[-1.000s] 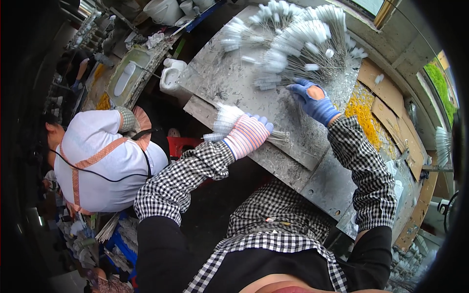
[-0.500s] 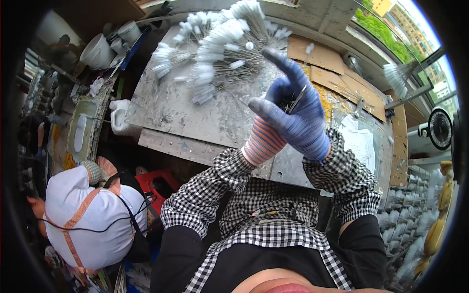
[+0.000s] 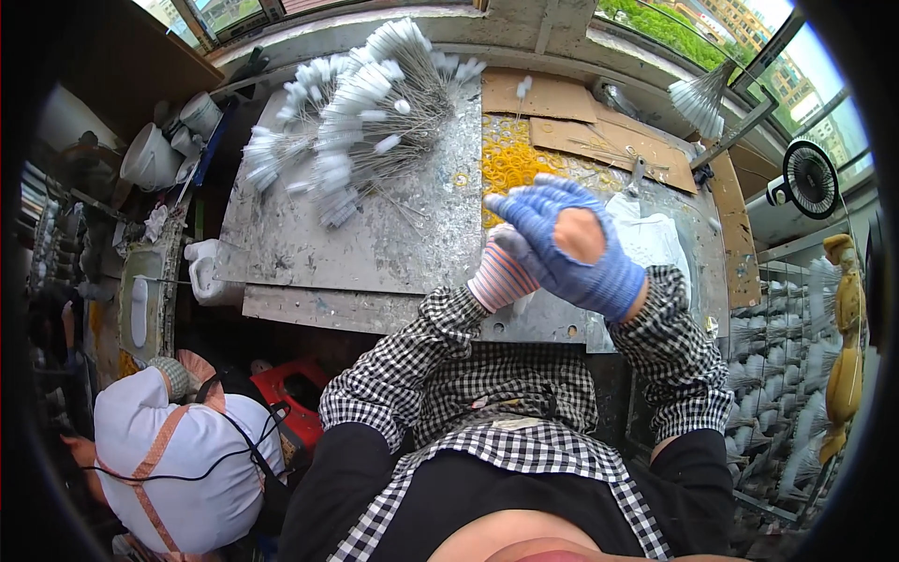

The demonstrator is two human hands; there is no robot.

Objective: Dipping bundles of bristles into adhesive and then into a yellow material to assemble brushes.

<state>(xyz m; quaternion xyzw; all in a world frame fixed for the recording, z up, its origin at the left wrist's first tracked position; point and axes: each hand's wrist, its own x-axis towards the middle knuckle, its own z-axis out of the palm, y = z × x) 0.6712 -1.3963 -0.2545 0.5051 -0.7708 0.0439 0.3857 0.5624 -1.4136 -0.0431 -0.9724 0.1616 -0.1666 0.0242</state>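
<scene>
Fingers (image 3: 532, 199) of the right hand (image 3: 573, 251) a little bent and close together, pointing left, in a soft blue knit glove (image 3: 613, 281) with thin stripes. Round hole in the back of it, with bare skin showing through. Over the left hand (image 3: 501, 273), with the back facing up. On the left, a knit glove too, in pink, white and blue stripes. Left fingers mostly hidden behind the right hand. Cannot tell how far open on either side, or if holding anything. Both hands above the near part of the surface (image 3: 318, 248), hard grey metal, scuffed and spotted.

Farther back and to the left on the surface, a big messy pile of brushes (image 3: 337, 136), well apart from both hands. White, fluffy, tube-shaped heads and long thin wire stems, fanned out many ways. Just past the right fingers, lots of small round yellow rings (image 3: 513, 155). Behind the rings, flat brown cardboard (image 3: 562, 101). Right of the right hand, a crumpled white cloth (image 3: 653, 232). On both arms, puffy black-and-white checked sleeves (image 3: 375, 382). Far right, a round black fan (image 3: 810, 178), with rows of fluffy white bunches (image 3: 773, 365) below.
</scene>
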